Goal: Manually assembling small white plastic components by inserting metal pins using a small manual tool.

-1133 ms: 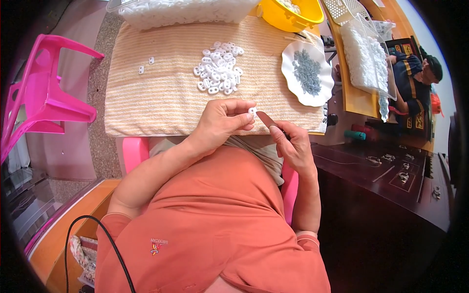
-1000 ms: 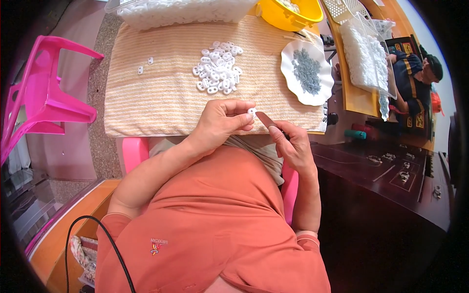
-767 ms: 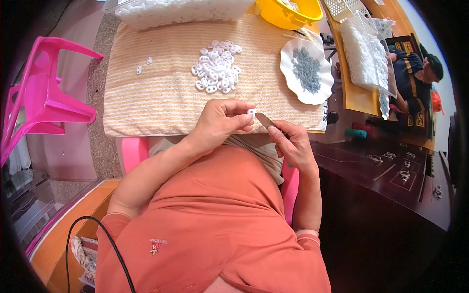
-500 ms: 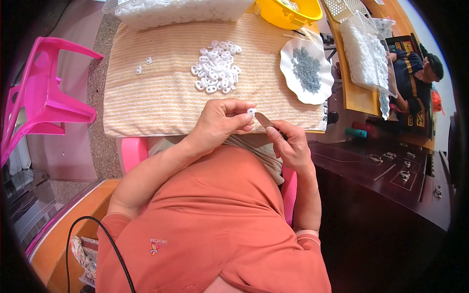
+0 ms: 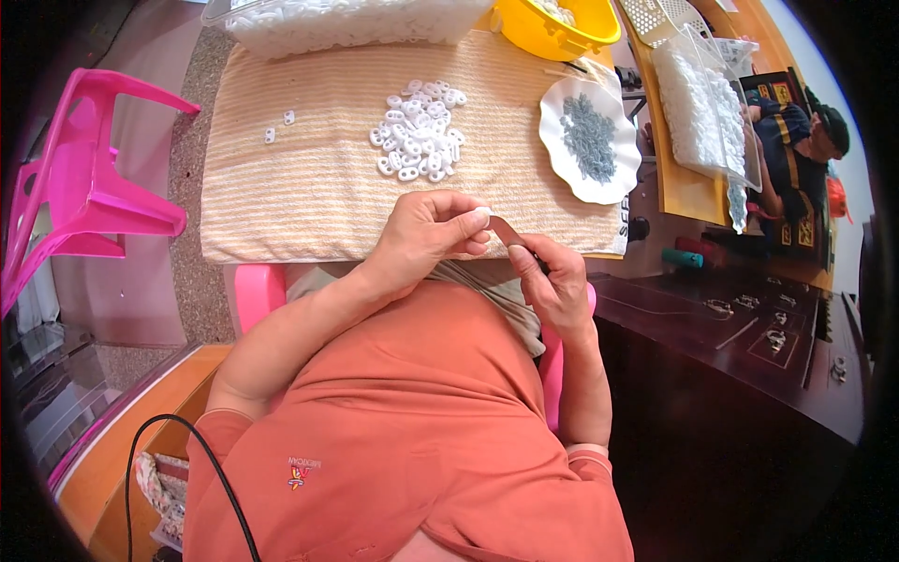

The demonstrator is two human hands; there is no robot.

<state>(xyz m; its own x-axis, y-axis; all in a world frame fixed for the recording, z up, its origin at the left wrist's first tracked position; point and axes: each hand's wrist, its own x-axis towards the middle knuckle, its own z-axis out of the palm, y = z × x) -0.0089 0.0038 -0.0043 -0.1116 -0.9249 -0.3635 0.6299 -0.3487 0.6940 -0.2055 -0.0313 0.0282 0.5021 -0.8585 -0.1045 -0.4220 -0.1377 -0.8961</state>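
Between thumb and fingertips, my left hand [image 5: 417,229] pinches a small white plastic piece [image 5: 483,213] just beyond the table's near edge. My right hand [image 5: 554,276] is closed around the dark handle of a small knife [image 5: 507,232]. Its blade points left, and the tip is at the white piece; whether it cuts in cannot be made out. Beyond my hands lies a heap of white two-holed oval pieces [image 5: 420,133] on a striped towel [image 5: 281,206]. Two similar pieces [image 5: 288,117] lie apart on the left.
A scalloped white plate [image 5: 607,193] with small grey translucent bits [image 5: 588,139] sits right. At the back stand a clear tub [image 5: 356,28] of white pieces and a yellow basin [image 5: 548,37]. Pink chair [image 5: 103,197] left; dark cabinet [image 5: 693,347] right. Another person [image 5: 796,140] sits far right.
The white piece has turned in my left fingers, so its hole no longer shows. The knife tip has shifted slightly against it. My hands stay in nearly the same place.
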